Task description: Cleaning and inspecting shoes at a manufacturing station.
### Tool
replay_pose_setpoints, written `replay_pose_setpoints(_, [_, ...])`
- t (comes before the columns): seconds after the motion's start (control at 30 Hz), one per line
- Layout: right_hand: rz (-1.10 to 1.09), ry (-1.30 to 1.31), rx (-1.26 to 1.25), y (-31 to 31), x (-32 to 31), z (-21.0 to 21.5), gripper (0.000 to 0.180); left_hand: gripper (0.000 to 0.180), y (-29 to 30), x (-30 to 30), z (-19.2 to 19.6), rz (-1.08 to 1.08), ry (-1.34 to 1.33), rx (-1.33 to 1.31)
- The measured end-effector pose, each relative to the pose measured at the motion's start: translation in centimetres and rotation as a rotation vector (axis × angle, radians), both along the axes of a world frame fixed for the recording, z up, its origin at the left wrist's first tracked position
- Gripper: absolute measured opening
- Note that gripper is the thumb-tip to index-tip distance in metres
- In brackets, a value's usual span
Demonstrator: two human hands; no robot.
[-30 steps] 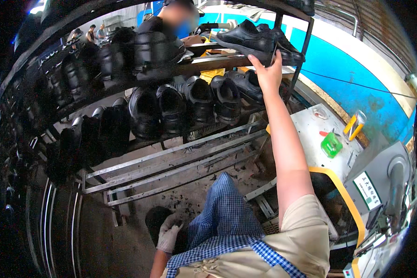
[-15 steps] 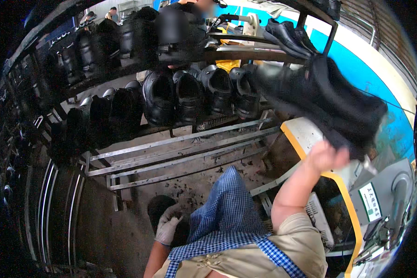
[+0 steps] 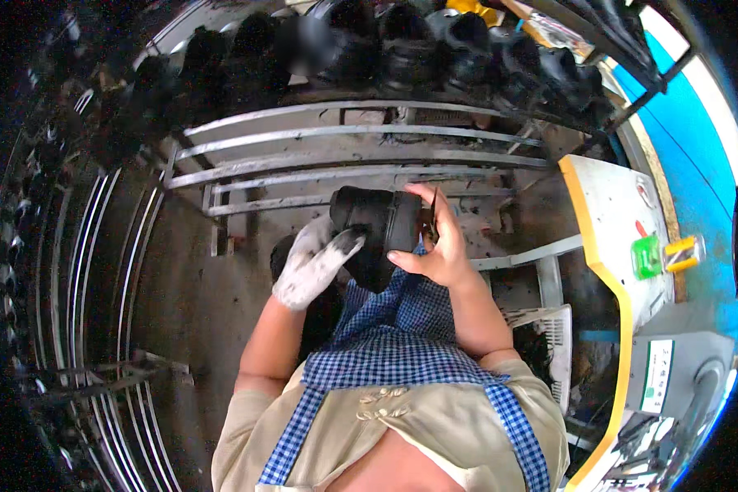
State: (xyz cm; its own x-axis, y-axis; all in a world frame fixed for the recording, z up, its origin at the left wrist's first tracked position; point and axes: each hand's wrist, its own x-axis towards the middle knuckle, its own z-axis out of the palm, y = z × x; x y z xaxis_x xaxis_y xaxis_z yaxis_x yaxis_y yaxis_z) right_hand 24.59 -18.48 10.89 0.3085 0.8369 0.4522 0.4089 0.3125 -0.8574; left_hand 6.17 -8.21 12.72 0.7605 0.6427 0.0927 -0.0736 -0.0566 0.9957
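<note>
A black shoe is held up in front of my apron, between my two hands. My left hand, in a whitish glove with darkened fingertips, is closed on the shoe's left side, thumb across it. My bare right hand grips the other end, thumb below and fingers above. A thin, dark, pointed thing also shows between that thumb and the fingers; its kind is unclear. The shoe's underside and part of the left fingers are hidden.
Black shoes line a rack ahead, above bare metal rails. To the right stands a white worktop with a yellow edge, holding a green-labelled jar and a yellow one. Below it is a white plastic crate.
My right hand has come from the upper right, by the shoes there, to the middle. My left hand has risen from beside the apron, and both now hold one shoe. The view has tilted down.
</note>
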Motion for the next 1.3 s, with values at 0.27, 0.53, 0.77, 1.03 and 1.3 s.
replay_pose_setpoints(0.27, [0.04,-0.251,0.057,-0.4,-0.2,1.7,0.053,0.031,-1.8,-0.4,-1.2,-0.001,-0.071,-0.219])
replay_pose_setpoints(0.53, [-0.028,-0.579,0.044,-0.4,-1.3,2.8,0.018,0.034,-2.4,0.0,-0.9,0.008,-0.11,0.178])
replay_pose_setpoints(0.77, [0.151,0.625,-0.062,0.2,0.1,-0.7,0.011,0.033,-2.4,-0.6,-1.5,0.045,-0.047,0.259])
replay_pose_setpoints(1.03, [0.103,0.352,0.024,-1.1,-0.5,-0.3,0.016,0.032,-2.2,-0.9,-2.2,0.035,-0.159,0.06])
replay_pose_setpoints(1.3, [0.145,0.326,-0.206,-1.9,0.7,-0.4,0.039,0.033,-2.1,-0.4,-1.6,0.032,-0.017,0.573])
